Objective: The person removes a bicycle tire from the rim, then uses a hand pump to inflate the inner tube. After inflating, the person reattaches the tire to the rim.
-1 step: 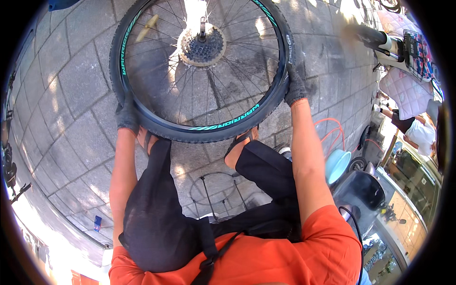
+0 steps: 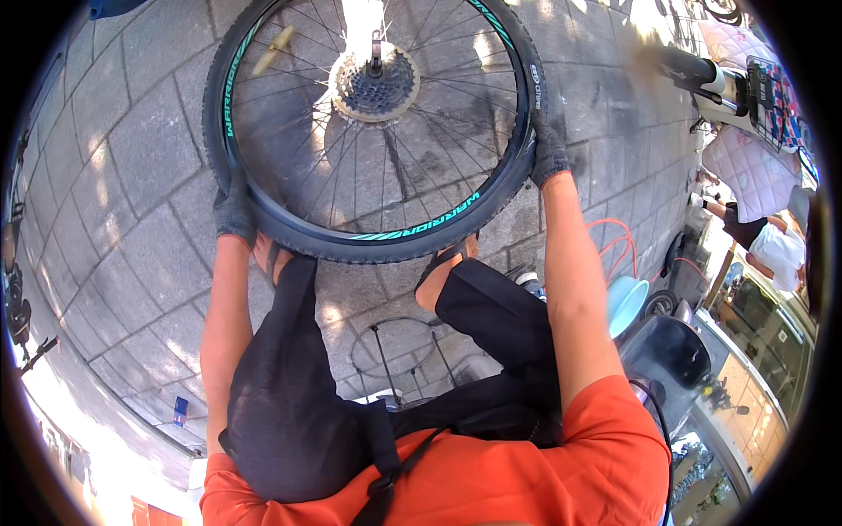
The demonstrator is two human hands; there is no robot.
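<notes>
Clerk: Where is the work?

Inspector: Your bicycle wheel (image 2: pixel 375 116) is between 11 and 12 o'clock in view, sprocket stack (image 2: pixel 390 83) toward you, its top running out past the upper edge. Whether the paving (image 2: pixel 145 110) bears its weight, I cannot tell.

Clerk: What changes, and to what effect?

Inspector: Your right hand (image 2: pixel 550 151) shifts slightly up the tyre (image 2: pixel 351 248), to about 4 o'clock on the wheel. Your left hand (image 2: pixel 233 209) keeps its place near 8. The wheel hardly moves, so I judge this an adjustment of your right-side contact, with two-sided support kept.

Clerk: State of your grip?

Inspector: Your left glove pinches the tyre, thumb along its near face. Your right glove lies against the outer side; its fingers merge with dark rubber, and I cannot tell whether they close round it.

Clerk: Edges and room for you?

Inspector: Your feet (image 2: pixel 437 282) show just past the lower edge, a wire frame (image 2: pixel 384 361) near 6 o'clock. On your right I note an orange hose (image 2: pixel 630 241) at 3, a blue basin (image 2: pixel 625 302) just past it, a black tub (image 2: pixel 671 351) near 4, a parked two-wheeler (image 2: pixel 745 96) at 2. The widest paving runs toward 10, so I judge that side your freer one
</notes>
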